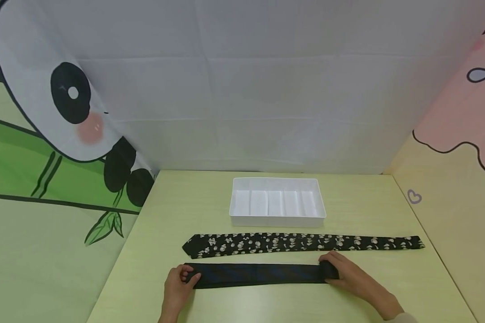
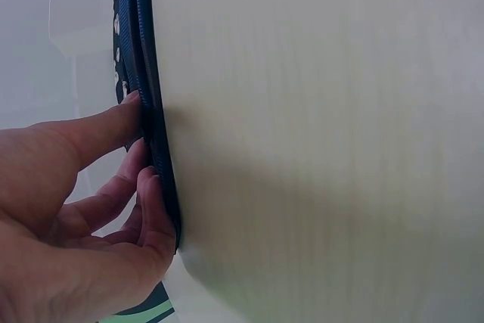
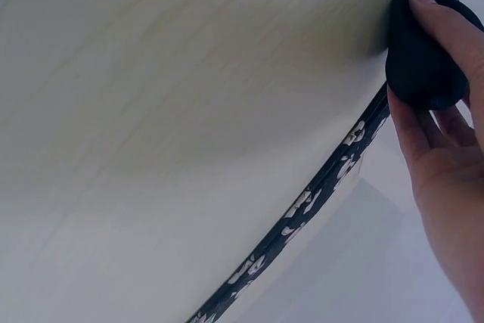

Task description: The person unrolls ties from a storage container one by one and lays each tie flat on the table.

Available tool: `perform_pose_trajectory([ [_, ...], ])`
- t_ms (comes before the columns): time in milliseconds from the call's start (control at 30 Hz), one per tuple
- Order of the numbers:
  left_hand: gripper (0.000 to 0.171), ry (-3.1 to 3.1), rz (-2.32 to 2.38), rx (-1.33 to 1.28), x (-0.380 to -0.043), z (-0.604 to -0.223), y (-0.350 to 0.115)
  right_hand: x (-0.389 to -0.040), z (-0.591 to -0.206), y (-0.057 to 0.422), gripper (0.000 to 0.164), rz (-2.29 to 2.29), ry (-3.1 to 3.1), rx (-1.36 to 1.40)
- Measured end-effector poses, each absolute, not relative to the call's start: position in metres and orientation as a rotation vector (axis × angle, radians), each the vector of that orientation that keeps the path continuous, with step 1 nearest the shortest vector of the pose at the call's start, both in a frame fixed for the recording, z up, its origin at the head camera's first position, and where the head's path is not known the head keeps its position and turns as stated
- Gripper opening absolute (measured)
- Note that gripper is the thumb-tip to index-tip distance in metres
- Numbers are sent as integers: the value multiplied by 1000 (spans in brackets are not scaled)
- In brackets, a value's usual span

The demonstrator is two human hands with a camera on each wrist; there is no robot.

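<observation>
A dark navy necktie [image 1: 258,274] lies lengthwise across the near part of the table, its right part wound into a roll [image 1: 328,270]. At its left end my left hand [image 1: 178,287] pinches the fabric between thumb and curled fingers; the left wrist view shows the fingertips [image 2: 151,179] on the tie's edge. My right hand [image 1: 353,276] grips the roll, thumb on one side and fingers on the other, as the right wrist view also shows the dark roll [image 3: 427,58]. Just beyond lies a black floral necktie [image 1: 299,242], stretched flat, wide end to the left.
Behind the ties stands a white plastic tray [image 1: 278,221] with several narrow compartments. The pale wooden table [image 1: 145,251] meets a white back wall covering [image 1: 242,112]. Printed cartoon panels stand along the left and right sides.
</observation>
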State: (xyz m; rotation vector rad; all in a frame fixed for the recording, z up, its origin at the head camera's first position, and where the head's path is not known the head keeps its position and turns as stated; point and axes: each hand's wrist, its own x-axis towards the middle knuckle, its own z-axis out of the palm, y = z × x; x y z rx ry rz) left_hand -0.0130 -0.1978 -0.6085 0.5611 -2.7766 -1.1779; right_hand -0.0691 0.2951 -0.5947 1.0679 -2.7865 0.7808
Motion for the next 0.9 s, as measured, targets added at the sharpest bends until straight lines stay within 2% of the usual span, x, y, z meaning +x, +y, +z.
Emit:
perform_pose_trajectory([
  [367, 26, -2780, -1177, 565, -13, -609, -197, -69, -590, 303, 52, 788, -2848, 1009],
  [900, 26, -2782, -1182, 568, -13, -608, -197, -69, -592, 319, 57, 733, -2783, 1033],
])
